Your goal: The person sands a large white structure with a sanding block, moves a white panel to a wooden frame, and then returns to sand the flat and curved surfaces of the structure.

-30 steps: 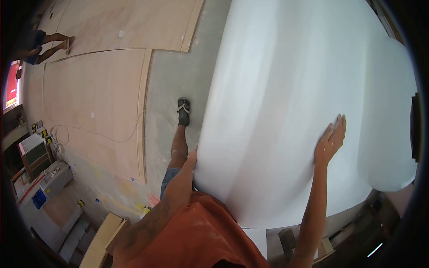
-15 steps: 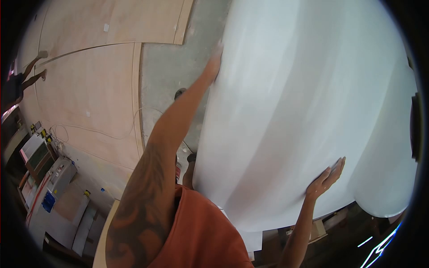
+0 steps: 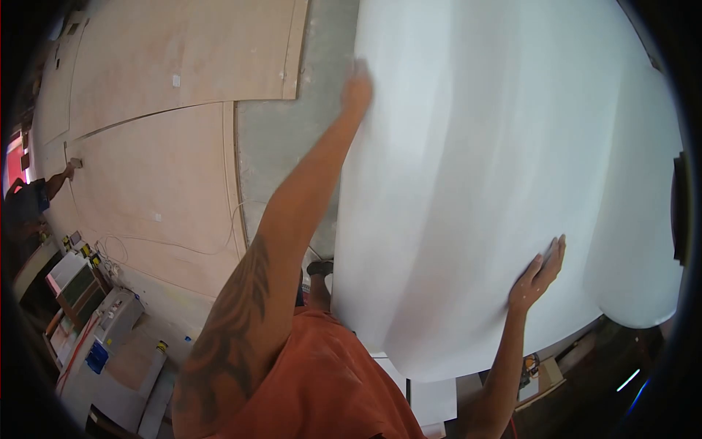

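A large, smooth white sheet (image 3: pixel 497 161) with a curved surface fills the middle and right of the head view. On its left edge is my left hand (image 3: pixel 357 89), reached far forward and smeared by motion, so its fingers do not show clearly. My right hand (image 3: pixel 537 276) lies flat on the white surface nearer to my body, lower right, with fingers stretched out. At the sheet's right side, a rounded white bulge (image 3: pixel 635 285) curves down to a lower edge.
Wide light-brown panels (image 3: pixel 157 161) lie to the left, with a thin cord (image 3: pixel 183 245) across them. Another person's arm (image 3: pixel 57 181) reaches onto them, a small block in the hand. Grey equipment (image 3: pixel 117 318) stands lower left. Grey floor (image 3: pixel 281 139) separates panels and sheet.
My left hand has slid a little forward along the sheet's edge. My right hand stays flat on the surface. The view has shifted slightly, and the other person's arms have moved.
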A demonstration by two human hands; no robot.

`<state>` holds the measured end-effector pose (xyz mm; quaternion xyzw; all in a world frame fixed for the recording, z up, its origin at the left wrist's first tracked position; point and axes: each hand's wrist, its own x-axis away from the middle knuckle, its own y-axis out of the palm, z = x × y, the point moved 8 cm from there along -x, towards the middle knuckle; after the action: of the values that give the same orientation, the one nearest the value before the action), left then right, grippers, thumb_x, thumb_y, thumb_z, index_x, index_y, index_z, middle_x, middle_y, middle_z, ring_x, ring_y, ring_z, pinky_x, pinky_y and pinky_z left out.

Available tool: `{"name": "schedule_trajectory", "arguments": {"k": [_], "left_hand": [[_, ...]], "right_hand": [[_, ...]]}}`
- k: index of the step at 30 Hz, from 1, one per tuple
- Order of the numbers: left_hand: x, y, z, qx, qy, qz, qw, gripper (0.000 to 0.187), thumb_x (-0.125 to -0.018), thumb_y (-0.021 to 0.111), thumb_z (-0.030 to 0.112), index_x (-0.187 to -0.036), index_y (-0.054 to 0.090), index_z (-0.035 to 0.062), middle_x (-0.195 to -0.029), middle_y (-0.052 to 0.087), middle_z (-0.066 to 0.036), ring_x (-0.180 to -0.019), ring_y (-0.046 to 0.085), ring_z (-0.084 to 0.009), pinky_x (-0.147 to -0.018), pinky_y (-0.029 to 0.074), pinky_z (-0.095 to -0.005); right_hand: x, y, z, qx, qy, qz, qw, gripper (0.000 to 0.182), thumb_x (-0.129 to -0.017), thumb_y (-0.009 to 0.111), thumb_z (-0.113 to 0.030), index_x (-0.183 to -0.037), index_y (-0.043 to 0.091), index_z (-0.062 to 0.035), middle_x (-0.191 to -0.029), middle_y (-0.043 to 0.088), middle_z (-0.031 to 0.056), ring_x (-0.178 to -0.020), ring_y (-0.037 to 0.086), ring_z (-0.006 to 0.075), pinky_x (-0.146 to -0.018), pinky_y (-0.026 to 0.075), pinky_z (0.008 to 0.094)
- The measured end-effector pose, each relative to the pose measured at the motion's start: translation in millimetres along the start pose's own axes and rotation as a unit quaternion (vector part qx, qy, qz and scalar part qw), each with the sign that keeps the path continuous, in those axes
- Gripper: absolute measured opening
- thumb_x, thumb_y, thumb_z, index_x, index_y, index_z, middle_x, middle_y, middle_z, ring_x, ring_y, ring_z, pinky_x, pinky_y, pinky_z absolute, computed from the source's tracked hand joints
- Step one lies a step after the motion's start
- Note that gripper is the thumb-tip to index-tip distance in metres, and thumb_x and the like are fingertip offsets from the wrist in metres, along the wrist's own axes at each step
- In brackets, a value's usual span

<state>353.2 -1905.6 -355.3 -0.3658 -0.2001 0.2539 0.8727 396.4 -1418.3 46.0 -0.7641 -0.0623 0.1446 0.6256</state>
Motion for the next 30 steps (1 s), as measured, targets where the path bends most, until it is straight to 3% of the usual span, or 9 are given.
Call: {"name": "schedule_trajectory", "arguments": {"k": [2,3,4,5,9,18,21,26,30], "left_hand": [[-60.1,-77.9,127.2,0.078,-0.036,0.144,0.986,0.063,-0.11,0.04,0.043,-0.163,0.039,0.0085,-0.168,0.036,-0.023,-0.154,0.034,-0.0446,-0.126,0.029,-0.0549],[-60.4,-79.8,175.1,-0.06,0.039,0.139,0.988,0.069,-0.109,0.035,0.047,-0.168,0.029,0.0113,-0.171,0.032,-0.02,-0.158,0.026,-0.0449,-0.13,0.02,-0.054],[-39.3,-75.7,219.6,-0.124,0.195,0.178,0.956,0.066,-0.107,0.046,0.039,-0.162,0.039,0.0023,-0.165,0.041,-0.026,-0.152,0.036,-0.0494,-0.122,0.029,-0.0668],[-26.5,-65.4,223.5,-0.087,0.21,0.151,0.962,0.067,-0.11,0.036,0.047,-0.166,0.034,0.0113,-0.171,0.031,-0.021,-0.158,0.025,-0.0466,-0.128,0.021,-0.0587],[103.0,-74.6,193.8,-0.037,0.222,0.093,0.97,0.061,-0.109,0.046,0.038,-0.162,0.043,0.0091,-0.172,0.029,-0.021,-0.158,0.023,-0.0478,-0.127,0.02,-0.0621],[656.3,-36.7,85.6,-0.017,0.067,-0.184,0.98,0.064,-0.102,0.06,0.03,-0.16,0.046,0.0082,-0.173,0.023,-0.027,-0.159,0.015,-0.0546,-0.124,0.011,-0.0728],[609.2,-45.8,89.9,-0.007,0.04,-0.143,0.989,0.064,-0.101,0.061,0.03,-0.16,0.047,0.0102,-0.173,0.025,-0.025,-0.158,0.017,-0.0537,-0.124,0.011,-0.0725],[289.5,-84.9,124.2,-0.046,0.071,0.067,0.994,0.06,-0.105,0.054,0.033,-0.162,0.044,0.0137,-0.173,0.029,-0.018,-0.159,0.024,-0.0451,-0.124,0.022,-0.0671],[53.8,-57.3,100.6,0.011,0.045,0.142,0.989,0.059,-0.108,0.046,0.038,-0.162,0.043,0.0148,-0.171,0.033,-0.018,-0.157,0.028,-0.0454,-0.122,0.029,-0.0654]], "right_hand": [[5.1,-1.2,-0.8,-0.003,-0.011,-0.001,1.0,0.049,-0.11,0.045,-0.02,-0.152,0.048,0.0057,-0.164,0.043,0.0225,-0.153,0.037,0.0398,-0.126,0.028,0.0528],[7.0,-2.5,-0.7,-0.005,-0.008,0.005,1.0,0.049,-0.11,0.045,-0.02,-0.152,0.049,0.0046,-0.163,0.044,0.0217,-0.152,0.038,0.0393,-0.125,0.029,0.0525],[4.3,-3.2,-0.4,-0.007,-0.011,0.015,1.0,0.048,-0.11,0.045,-0.02,-0.152,0.05,0.0036,-0.163,0.045,0.0209,-0.152,0.039,0.0389,-0.125,0.029,0.0522],[1.7,-3.0,-0.3,-0.007,-0.016,0.025,1.0,0.048,-0.11,0.045,-0.02,-0.152,0.05,0.0036,-0.163,0.045,0.0209,-0.152,0.039,0.0389,-0.125,0.029,0.0522],[7.2,-4.4,7.2,-0.01,-0.005,0.032,0.999,0.046,-0.11,0.046,-0.02,-0.15,0.053,0.0009,-0.162,0.048,0.019,-0.151,0.042,0.0382,-0.125,0.032,0.051],[21.2,-2.8,7.2,-0.022,-0.004,0.064,0.998,0.043,-0.109,0.049,-0.019,-0.148,0.056,-0.0037,-0.159,0.052,0.014,-0.15,0.044,0.0331,-0.123,0.035,0.0489],[17.7,0.4,10.9,-0.007,-0.007,0.062,0.998,0.043,-0.108,0.049,-0.019,-0.148,0.056,-0.0049,-0.159,0.052,0.0135,-0.149,0.044,0.0324,-0.122,0.034,0.0495],[14.2,-2.4,15.5,0.006,0.003,0.05,0.999,0.044,-0.106,0.05,-0.018,-0.147,0.055,-0.0058,-0.159,0.051,0.0134,-0.148,0.044,0.0334,-0.121,0.033,0.0517],[12.1,-2.6,9.6,0.013,-0.001,0.048,0.999,0.044,-0.105,0.049,-0.017,-0.147,0.055,-0.0054,-0.16,0.051,0.0139,-0.148,0.044,0.0349,-0.121,0.032,0.0523]]}}
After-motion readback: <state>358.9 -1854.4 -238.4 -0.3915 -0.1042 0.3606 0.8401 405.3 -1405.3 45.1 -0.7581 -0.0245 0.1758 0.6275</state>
